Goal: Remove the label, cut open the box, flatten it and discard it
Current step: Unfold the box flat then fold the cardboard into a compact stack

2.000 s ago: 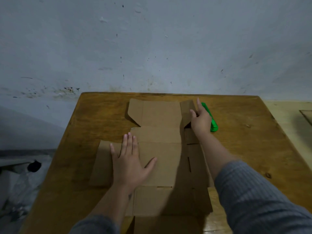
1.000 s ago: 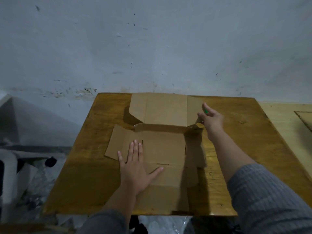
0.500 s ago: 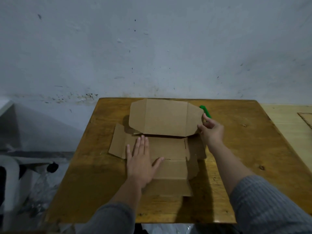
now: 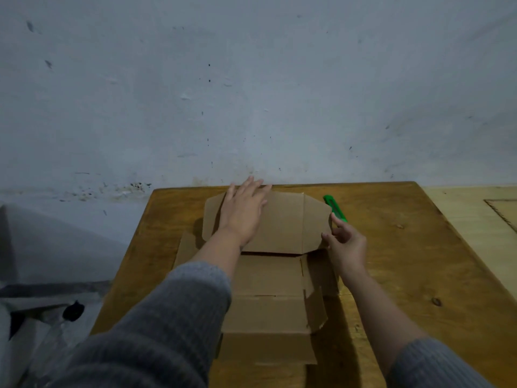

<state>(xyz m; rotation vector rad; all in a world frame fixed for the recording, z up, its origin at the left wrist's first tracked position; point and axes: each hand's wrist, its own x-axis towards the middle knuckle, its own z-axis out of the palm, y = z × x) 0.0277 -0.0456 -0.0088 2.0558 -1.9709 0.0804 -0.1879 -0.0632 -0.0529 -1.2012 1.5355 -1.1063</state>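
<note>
On the wooden table (image 4: pixel 391 261), centre, lay the cardboard box (image 4: pixel 268 289), cut open and mostly spread flat, w/ its far panel folded back toward the person over the middle panels. That panel sat a bit raised; a dark gap showed under its near edge. One small side flap on the right, near end, stood up at a tilt.

Handling, as judged: thin single-wall board, light, stiff across each panel but bending readily at the creases. Prob. springy, so folds would want pressing w/ a flat palm, not pinching. Dry matte surface, no slip expected. Not fragile. Best hold for carrying looked like two opposite long edges once all lay flat; flaps alone would hinge and flop.

Left hand (image 4: pixel 243 211): arm reached far fwd, palm down, fingers straight and slightly spread, lying flat on the left part of the folded panel, fingertips at its far edge near the wall (image 4: pixel 251 93). Gripping nothing, just pressing.

Right hand (image 4: pixel 345 243): forearm angled in from the right, hand just beside the panel's angled right corner, fingers loosely curled and part open, index pointing fwd, touching or nearly touching the edge — couldn't tell which. No clear grasp.

Green knife (image 4: pixel 334 207) lay on the table just beyond the right fingertips, close by the panel's right edge, untouched.
</note>
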